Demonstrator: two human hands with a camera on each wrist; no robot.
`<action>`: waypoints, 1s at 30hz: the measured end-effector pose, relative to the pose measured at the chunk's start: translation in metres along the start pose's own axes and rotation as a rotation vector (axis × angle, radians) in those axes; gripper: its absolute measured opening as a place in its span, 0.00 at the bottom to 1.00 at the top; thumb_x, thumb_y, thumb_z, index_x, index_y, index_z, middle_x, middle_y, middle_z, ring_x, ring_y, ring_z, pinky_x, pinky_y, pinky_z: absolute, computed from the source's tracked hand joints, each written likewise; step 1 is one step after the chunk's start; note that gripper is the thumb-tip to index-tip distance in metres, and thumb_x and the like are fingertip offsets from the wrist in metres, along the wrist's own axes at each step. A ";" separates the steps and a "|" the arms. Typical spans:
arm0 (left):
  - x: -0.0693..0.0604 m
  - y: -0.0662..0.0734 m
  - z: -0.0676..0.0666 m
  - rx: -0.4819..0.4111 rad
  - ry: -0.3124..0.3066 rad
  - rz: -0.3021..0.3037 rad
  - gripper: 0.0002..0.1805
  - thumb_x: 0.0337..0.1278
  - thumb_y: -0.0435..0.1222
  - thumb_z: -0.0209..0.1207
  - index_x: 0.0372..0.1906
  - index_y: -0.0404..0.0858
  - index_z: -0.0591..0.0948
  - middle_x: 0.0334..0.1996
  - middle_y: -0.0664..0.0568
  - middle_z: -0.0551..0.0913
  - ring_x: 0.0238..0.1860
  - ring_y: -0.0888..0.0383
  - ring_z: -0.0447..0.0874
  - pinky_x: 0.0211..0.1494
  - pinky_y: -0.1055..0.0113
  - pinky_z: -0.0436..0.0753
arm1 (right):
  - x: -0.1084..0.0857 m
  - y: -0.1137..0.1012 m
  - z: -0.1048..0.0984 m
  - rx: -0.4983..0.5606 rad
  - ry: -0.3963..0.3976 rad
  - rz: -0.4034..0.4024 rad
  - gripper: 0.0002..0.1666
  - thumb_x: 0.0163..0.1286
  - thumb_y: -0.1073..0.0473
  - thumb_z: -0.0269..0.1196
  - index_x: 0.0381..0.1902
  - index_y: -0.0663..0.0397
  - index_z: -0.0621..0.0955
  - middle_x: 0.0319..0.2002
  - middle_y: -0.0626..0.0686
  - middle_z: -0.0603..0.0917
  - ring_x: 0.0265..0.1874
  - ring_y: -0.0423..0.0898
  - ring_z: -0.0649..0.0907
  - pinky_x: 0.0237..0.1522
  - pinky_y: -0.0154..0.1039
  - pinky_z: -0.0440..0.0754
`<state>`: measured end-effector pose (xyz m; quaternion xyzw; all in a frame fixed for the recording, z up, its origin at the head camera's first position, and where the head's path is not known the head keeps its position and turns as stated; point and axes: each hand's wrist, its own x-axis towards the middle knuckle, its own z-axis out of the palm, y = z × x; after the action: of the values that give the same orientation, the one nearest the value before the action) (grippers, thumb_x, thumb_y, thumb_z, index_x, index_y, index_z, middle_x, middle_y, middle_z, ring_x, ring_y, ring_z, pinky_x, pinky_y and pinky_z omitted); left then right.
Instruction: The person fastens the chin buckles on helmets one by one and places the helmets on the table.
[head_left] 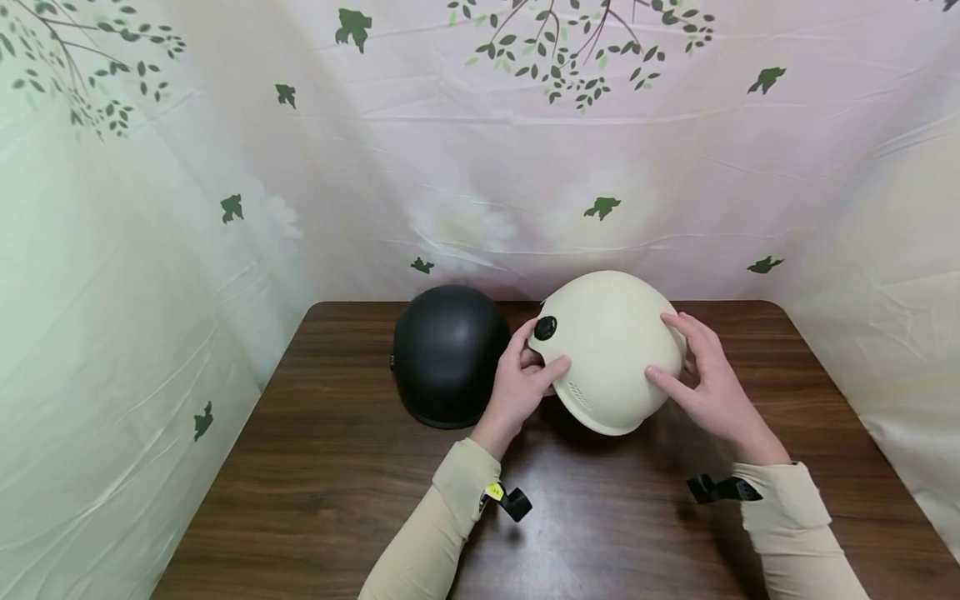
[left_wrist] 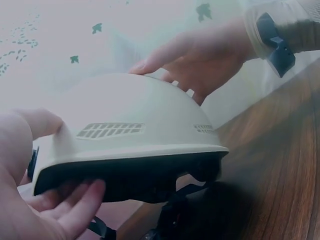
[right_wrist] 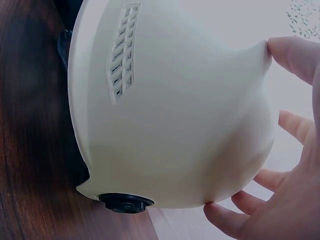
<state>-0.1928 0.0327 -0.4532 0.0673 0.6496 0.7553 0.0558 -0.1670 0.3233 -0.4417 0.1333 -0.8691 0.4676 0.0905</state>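
Observation:
A cream helmet (head_left: 611, 350) is held tilted above the table, with a black round knob (head_left: 545, 327) on its side. My left hand (head_left: 517, 383) grips its rim at the left. In the left wrist view the thumb lies on the outer shell and the fingers reach under the rim. My right hand (head_left: 708, 392) holds the rounded shell from the right, thumb and fingertips spread around it. Slotted vents (right_wrist: 123, 55) show near the rim in the right wrist view. Dark straps (left_wrist: 172, 212) hang beneath the helmet in the left wrist view.
A black helmet (head_left: 450, 354) sits dome up on the dark wood table (head_left: 322, 500), just left of the cream one. Pale cloth (head_left: 480, 167) printed with leaves and birds hangs behind the table and along both sides. Each wrist wears a black camera strap.

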 end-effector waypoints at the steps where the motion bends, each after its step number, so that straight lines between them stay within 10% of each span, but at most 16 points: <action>1: 0.000 0.001 0.000 0.021 0.003 0.003 0.41 0.67 0.35 0.73 0.82 0.54 0.70 0.52 0.42 0.86 0.39 0.59 0.89 0.44 0.57 0.93 | 0.000 0.000 0.000 0.002 0.001 -0.003 0.49 0.75 0.61 0.72 0.87 0.42 0.62 0.87 0.62 0.50 0.82 0.72 0.61 0.60 0.15 0.66; 11: -0.005 0.008 -0.003 0.290 0.020 0.006 0.41 0.64 0.46 0.75 0.80 0.59 0.72 0.41 0.48 0.86 0.33 0.59 0.90 0.38 0.67 0.87 | -0.001 0.001 -0.001 0.008 0.003 -0.023 0.48 0.75 0.61 0.72 0.86 0.43 0.64 0.87 0.64 0.50 0.81 0.74 0.61 0.59 0.13 0.65; 23: -0.004 -0.004 -0.010 0.565 0.071 0.181 0.42 0.60 0.63 0.71 0.77 0.55 0.77 0.44 0.49 0.78 0.37 0.60 0.76 0.38 0.69 0.77 | -0.001 0.000 -0.002 0.003 -0.003 -0.024 0.48 0.74 0.60 0.72 0.86 0.42 0.64 0.88 0.63 0.49 0.81 0.73 0.61 0.57 0.12 0.65; 30: -0.012 0.005 -0.005 0.527 0.075 0.044 0.43 0.55 0.58 0.77 0.77 0.58 0.76 0.62 0.43 0.72 0.45 0.54 0.83 0.47 0.68 0.83 | 0.000 0.000 -0.001 -0.002 -0.009 -0.001 0.49 0.74 0.60 0.73 0.86 0.41 0.64 0.88 0.62 0.48 0.84 0.70 0.56 0.72 0.28 0.69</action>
<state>-0.1816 0.0249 -0.4498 0.0653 0.8237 0.5633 -0.0043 -0.1665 0.3240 -0.4413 0.1358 -0.8700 0.4659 0.0869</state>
